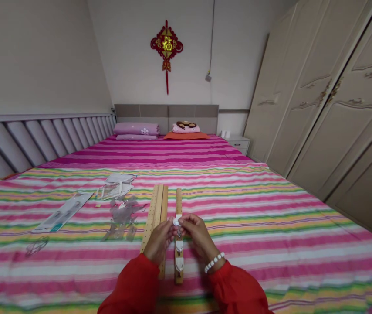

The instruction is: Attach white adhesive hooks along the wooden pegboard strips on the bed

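Observation:
My left hand [160,239] and my right hand [199,233] meet over a narrow wooden strip with holes [178,199]. Between their fingertips they pinch a small white piece, which looks like an adhesive hook [176,222]; the fingers partly cover it. Nearer to me, two white hooks [179,264] sit in a row on the strip. A white patch shows on the strip just beyond my fingertips, too small to make out. Left of the strip, close to my left hand, more wooden strips with holes [156,205] lie side by side.
On the striped bedspread [271,235], crumpled clear plastic pieces [125,213] lie to the left. Beyond them are white packets [119,183]. A long flat package [63,213] and a small wire-like bundle [37,246] lie farther left. A rail [42,137] borders the bed's left side.

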The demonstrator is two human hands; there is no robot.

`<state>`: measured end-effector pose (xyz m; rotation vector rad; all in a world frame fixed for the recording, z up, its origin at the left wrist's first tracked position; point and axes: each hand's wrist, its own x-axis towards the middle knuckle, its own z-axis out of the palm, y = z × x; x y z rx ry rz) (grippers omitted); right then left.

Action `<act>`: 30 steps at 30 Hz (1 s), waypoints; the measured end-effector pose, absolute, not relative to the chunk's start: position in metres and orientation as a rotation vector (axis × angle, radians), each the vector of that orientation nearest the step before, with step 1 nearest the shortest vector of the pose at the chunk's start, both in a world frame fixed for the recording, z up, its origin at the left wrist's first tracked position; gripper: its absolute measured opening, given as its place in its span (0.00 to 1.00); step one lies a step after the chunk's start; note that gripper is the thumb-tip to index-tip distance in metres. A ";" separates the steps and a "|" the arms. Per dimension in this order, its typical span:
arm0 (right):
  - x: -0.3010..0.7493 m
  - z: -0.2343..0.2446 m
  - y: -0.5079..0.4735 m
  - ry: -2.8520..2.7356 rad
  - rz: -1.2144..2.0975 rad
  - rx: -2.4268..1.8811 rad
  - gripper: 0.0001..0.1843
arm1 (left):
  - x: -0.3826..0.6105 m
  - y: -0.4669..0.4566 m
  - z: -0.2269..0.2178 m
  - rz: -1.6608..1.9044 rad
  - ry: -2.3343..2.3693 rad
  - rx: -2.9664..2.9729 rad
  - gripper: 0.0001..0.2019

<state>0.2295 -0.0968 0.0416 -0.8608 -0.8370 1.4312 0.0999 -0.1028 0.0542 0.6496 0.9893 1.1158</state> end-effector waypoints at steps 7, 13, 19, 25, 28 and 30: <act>0.229 0.044 -0.097 -0.768 1.394 -0.880 0.18 | 0.103 -0.095 0.041 1.240 1.009 0.725 0.22; 0.231 0.047 -0.099 -0.908 1.274 -0.905 0.18 | 0.107 -0.093 0.038 1.274 0.988 0.592 0.21; 0.235 0.050 -0.097 -1.147 1.104 -0.976 0.07 | 0.107 -0.096 0.041 1.116 0.982 0.732 0.18; 0.244 0.047 -0.087 -1.226 1.036 -1.028 0.05 | 0.103 -0.094 0.049 0.884 0.985 0.796 0.17; 0.244 0.041 -0.085 -1.134 1.202 -1.017 0.08 | 0.103 -0.093 0.053 0.831 0.992 0.791 0.16; 0.243 0.040 -0.084 -1.048 1.221 -1.032 0.10 | 0.104 -0.092 0.053 0.856 0.990 0.790 0.15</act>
